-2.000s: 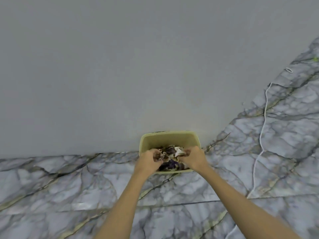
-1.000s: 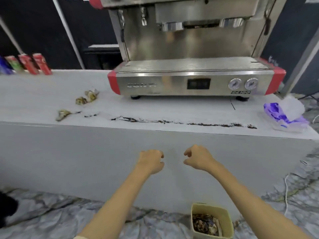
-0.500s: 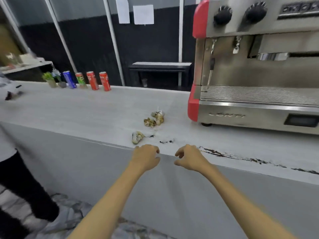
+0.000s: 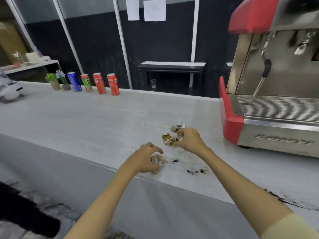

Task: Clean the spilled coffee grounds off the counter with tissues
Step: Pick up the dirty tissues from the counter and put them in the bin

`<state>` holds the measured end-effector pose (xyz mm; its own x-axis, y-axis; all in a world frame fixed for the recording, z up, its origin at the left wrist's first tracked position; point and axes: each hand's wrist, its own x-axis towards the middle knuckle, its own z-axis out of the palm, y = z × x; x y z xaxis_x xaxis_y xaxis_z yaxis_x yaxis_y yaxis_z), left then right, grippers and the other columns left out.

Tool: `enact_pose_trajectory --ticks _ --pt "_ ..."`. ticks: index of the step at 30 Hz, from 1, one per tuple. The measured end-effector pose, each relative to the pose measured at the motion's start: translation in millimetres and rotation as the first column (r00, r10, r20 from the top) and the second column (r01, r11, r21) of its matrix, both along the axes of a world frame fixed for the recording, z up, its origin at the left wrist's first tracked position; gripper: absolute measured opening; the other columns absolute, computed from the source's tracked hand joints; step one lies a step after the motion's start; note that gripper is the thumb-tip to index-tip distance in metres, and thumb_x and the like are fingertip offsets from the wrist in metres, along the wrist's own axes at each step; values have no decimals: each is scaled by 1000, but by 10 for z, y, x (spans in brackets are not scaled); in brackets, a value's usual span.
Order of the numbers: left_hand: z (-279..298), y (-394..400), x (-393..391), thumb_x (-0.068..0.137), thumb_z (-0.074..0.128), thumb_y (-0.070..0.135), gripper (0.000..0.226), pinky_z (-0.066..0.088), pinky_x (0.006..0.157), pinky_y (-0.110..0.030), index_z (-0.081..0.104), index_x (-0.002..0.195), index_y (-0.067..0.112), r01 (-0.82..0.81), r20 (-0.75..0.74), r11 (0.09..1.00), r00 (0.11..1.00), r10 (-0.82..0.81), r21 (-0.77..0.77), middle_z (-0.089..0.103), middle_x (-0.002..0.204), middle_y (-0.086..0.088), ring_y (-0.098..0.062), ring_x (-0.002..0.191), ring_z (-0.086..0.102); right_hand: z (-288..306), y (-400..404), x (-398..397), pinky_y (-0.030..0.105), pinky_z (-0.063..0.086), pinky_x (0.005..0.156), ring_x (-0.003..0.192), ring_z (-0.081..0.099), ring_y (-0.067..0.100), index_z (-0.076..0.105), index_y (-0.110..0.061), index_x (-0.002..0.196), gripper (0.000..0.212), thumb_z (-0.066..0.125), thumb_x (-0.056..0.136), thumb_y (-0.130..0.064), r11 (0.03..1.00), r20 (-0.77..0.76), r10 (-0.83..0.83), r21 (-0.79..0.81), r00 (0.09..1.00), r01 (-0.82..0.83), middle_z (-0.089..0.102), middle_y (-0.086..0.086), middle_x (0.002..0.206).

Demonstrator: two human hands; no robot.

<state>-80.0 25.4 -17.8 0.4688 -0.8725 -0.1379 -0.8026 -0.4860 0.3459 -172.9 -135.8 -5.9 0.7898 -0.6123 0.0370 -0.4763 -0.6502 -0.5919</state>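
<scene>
— What is being held at the counter (image 4: pixel 103 121)?
— A soiled tissue wad (image 4: pixel 158 160) is being gripped by the curled left hand (image 4: pixel 144 159); another stained tissue (image 4: pixel 169 139) is being pinched by the right hand (image 4: pixel 189 140); coffee grounds (image 4: pixel 195 171) are lying just beside.

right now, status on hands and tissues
Left hand grips used tissue. Right hand on stained wads. Grounds remain on counter.

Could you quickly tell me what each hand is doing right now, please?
Left hand: fingers curled round a soiled tissue wad.
Right hand: fingers pinching another crumpled tissue.
</scene>
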Motion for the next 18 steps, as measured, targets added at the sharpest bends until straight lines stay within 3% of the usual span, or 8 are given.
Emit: enact_pose_trajectory --ticks 4,7,11,18 --pt "-40 -91 161 75 61 14 38 50 85 -30 64 112 24 41 -96 999 994 -42 -14 54 105 -1 -16 98 54 -119 -69 275 29 40 59 76 50 23 52 -7 124 51 62 74 -3 999 -44 42 3 998 -42 56 10 89" --pt "-61 -127 284 74 69 17 33 45 75 -24 67 106 23 55 -127 998 990 -59 -40 55 99 2 -11 90 51 -249 -79 386 26 35 48 69 52 25 63 0 103 31 57 72 1 1000 -97 31 -1 995 -31 58 12 78" --pt "-93 -143 423 74 71 16 33 43 70 -18 67 106 19 64 -184 995 980 -78 -81 57 98 6 -10 90 52 -361 -54 452 39 54 66 84 59 32 67 0 92 24 55 73 4 1000 -93 -6 -22 996 4 65 18 91" --pt "-116 -84 620 70 74 15 30 52 76 -26 70 99 21 31 -308 987 948 -79 -158 62 98 6 -8 88 57 -315 66 404 43 55 78 90 59 32 68 1 95 26 52 75 6 991 -11 -128 49 992 128 67 21 98"
